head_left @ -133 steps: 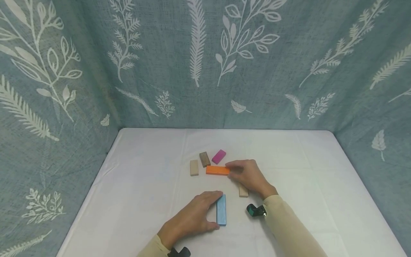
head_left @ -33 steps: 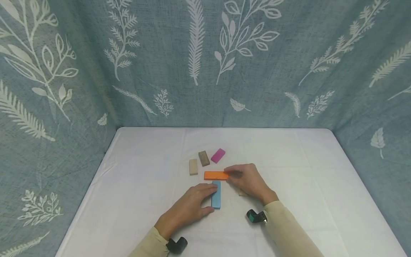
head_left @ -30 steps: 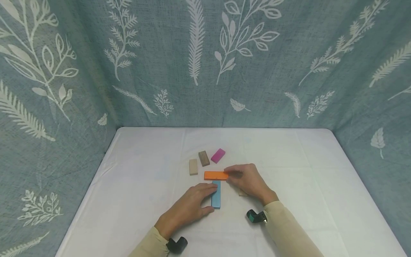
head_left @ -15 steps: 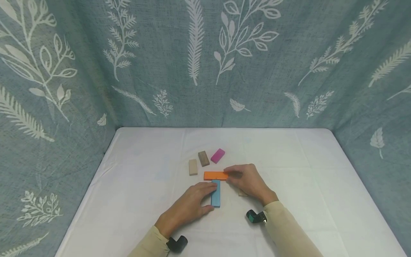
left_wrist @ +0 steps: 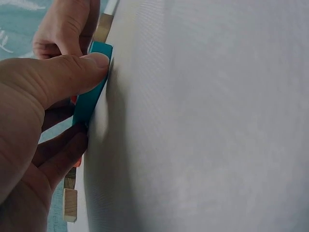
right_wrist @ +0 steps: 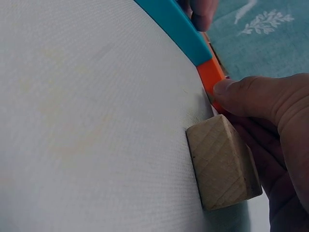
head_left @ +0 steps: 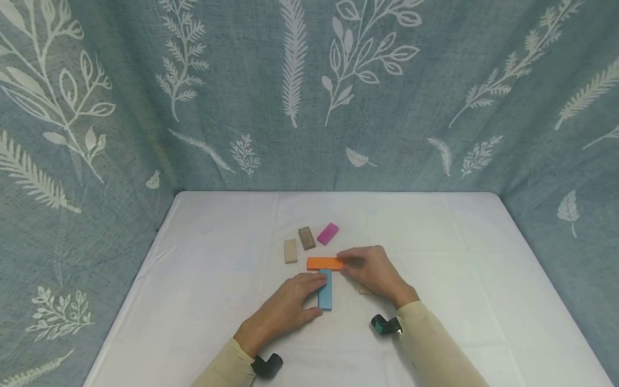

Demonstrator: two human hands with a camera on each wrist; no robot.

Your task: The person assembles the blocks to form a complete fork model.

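My left hand (head_left: 289, 303) pinches a blue wooden block (head_left: 325, 294) between thumb and fingers; it lies lengthwise away from me. An orange block (head_left: 323, 263) lies crosswise at its far end, and the two look to touch, forming a T. My right hand (head_left: 374, 270) pinches the orange block's right end, its thumb on the near side in the right wrist view. Under that hand sits a plain wooden block (right_wrist: 219, 164), mostly hidden in the head view. In the left wrist view the left thumb presses the teal-looking side of the blue block (left_wrist: 91, 92).
Behind the orange block lie a pale wooden block (head_left: 290, 251), a brown block (head_left: 307, 238) and a magenta block (head_left: 328, 234). A white cloth covers the table (head_left: 217, 242). Patterned blue-green curtains (head_left: 309, 97) hang around its back and sides.
Since the oldest frame, the orange block has come slightly nearer and the blue block has moved away from me up against it. Over the last second the blue block has shifted only slightly farther.
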